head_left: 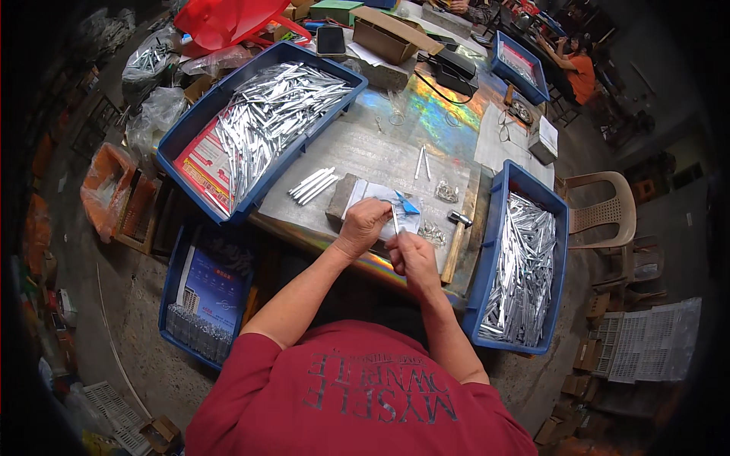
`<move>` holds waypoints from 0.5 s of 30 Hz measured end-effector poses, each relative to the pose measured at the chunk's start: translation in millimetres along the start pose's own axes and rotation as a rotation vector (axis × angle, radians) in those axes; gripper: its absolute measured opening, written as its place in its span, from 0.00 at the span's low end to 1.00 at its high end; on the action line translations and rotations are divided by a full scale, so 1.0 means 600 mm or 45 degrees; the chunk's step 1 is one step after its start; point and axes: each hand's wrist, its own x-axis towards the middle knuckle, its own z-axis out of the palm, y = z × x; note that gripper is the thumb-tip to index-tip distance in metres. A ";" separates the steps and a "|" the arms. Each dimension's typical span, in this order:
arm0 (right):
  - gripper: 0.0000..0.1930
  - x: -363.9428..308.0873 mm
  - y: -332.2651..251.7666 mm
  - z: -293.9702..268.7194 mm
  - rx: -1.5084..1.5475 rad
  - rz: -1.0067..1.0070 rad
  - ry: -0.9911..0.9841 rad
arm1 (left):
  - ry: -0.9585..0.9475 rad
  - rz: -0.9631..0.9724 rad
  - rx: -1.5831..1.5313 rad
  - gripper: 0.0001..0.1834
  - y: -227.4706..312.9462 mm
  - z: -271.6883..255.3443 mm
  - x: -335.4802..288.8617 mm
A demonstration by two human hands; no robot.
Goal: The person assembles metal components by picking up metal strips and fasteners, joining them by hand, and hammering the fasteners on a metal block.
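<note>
A slim silver metal strip [395, 221] stands between my two hands, over a block covered with white paper [411, 223]. My left hand [366, 225] is closed, its fingertips pinching the strip's upper end. Lower down, my right hand [413, 260] is closed around the other end. A blue piece [407, 203] lies on the paper just beyond my fingers. Several silver strips [312, 186] lie side by side to the left, and two more strips [423, 163] lie farther off. Small metal parts [432, 233] are heaped right of the block, with another little pile [446, 191] behind.
A wooden-handled hammer [456, 247] lies right of the small parts. Blue bins full of silver strips flank me, one left [228, 216] and one right [563, 251]. A phone [331, 41] and an open cardboard box [384, 38] are at the back. A person in orange [580, 76] sits far right.
</note>
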 end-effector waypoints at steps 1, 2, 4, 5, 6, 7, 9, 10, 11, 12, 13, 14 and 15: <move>0.15 0.007 0.007 0.004 -0.016 -0.040 -0.039 | -0.006 -0.003 0.006 0.04 0.001 0.001 0.000; 0.15 0.013 0.013 0.006 -0.032 -0.080 -0.079 | -0.012 -0.005 0.013 0.04 0.002 0.002 0.000; 0.15 0.016 0.026 0.010 -0.085 -0.138 -0.044 | -0.014 -0.002 0.012 0.04 0.002 0.003 0.001; 0.15 0.015 0.032 0.012 -0.137 -0.196 -0.006 | -0.019 0.001 0.010 0.04 0.002 0.003 0.000; 0.15 0.015 0.037 0.015 -0.137 -0.192 -0.008 | -0.019 -0.002 0.011 0.04 0.002 0.002 0.000; 0.15 0.014 0.040 0.017 -0.112 -0.199 0.001 | -0.010 -0.011 0.009 0.04 0.003 0.001 -0.001; 0.15 0.010 0.046 0.019 -0.087 -0.203 0.013 | -0.005 -0.021 0.004 0.04 0.003 0.002 -0.003; 0.14 0.010 0.048 0.020 -0.069 -0.186 0.021 | 0.009 -0.011 0.008 0.04 0.002 0.003 -0.003; 0.14 0.010 0.049 0.019 -0.051 -0.169 0.031 | 0.023 0.000 0.011 0.04 0.001 0.003 -0.003; 0.14 0.011 0.048 0.013 -0.051 -0.169 0.034 | 0.021 0.001 0.008 0.04 0.001 0.005 -0.002; 0.14 0.011 0.045 0.003 -0.180 -0.246 0.047 | 0.018 -0.020 -0.001 0.04 0.001 0.005 -0.001; 0.15 0.012 0.042 -0.010 -0.308 -0.325 0.059 | 0.015 -0.041 -0.009 0.04 0.001 0.005 -0.001; 0.14 0.014 0.043 -0.029 -0.581 -0.451 0.218 | 0.016 -0.042 -0.006 0.04 0.002 0.004 -0.001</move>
